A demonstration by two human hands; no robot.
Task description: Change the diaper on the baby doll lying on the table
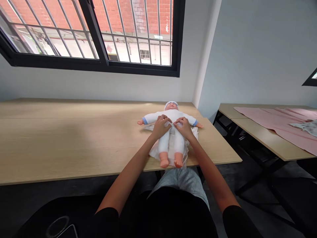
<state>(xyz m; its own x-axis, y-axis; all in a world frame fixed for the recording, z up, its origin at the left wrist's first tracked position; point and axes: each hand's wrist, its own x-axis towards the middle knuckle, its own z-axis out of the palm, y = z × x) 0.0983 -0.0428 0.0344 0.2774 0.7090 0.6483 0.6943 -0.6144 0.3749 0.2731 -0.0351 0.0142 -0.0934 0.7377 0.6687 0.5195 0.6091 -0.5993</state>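
A baby doll (174,115) in a white outfit with blue cuffs and a cap lies on its back, feet toward me, on the wooden table (74,142). Under its hips and legs is a thin, crumpled white sheet (155,150). My left hand (162,125) is at the doll's waist on the left, fingers bent together. On the right side of the waist, my right hand (182,126) has its fingertips pinched near the middle. Both hands touch white material there; whether it is clothing or something separate is too small to tell.
The table's front edge runs just past the doll's feet. To the right, across a gap, another table (269,138) bears a pink cloth (274,122) and a patterned cloth (309,126). A barred window (138,67) is behind. A phone (68,231) lies at lower left.
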